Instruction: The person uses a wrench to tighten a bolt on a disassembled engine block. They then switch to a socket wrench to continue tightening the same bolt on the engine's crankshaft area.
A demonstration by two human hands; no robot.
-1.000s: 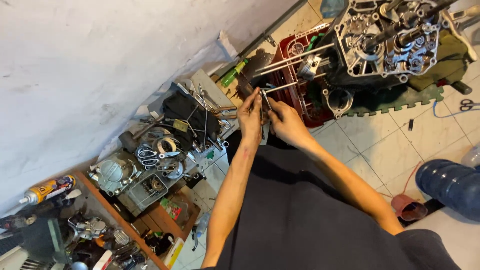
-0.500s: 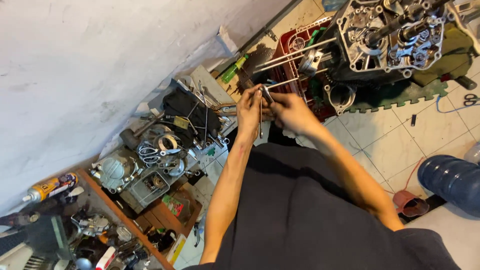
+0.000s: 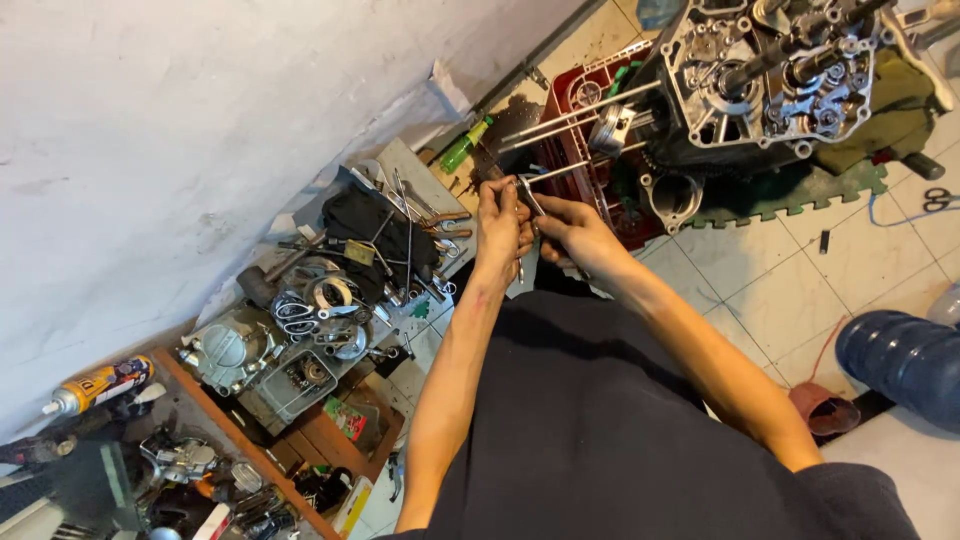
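Both hands met over the cluttered tool pile beside the red plastic crate (image 3: 570,120). The left hand (image 3: 500,225) and the right hand (image 3: 572,232) were closed together on a slim, bright metal hand tool (image 3: 530,196), its thin tip pointing toward the long steel studs (image 3: 575,105) of the opened grey aluminium engine case (image 3: 770,75). The tool looked stiff, light and probably oil-slick; it was best held firmly along its shank, away from the tip.
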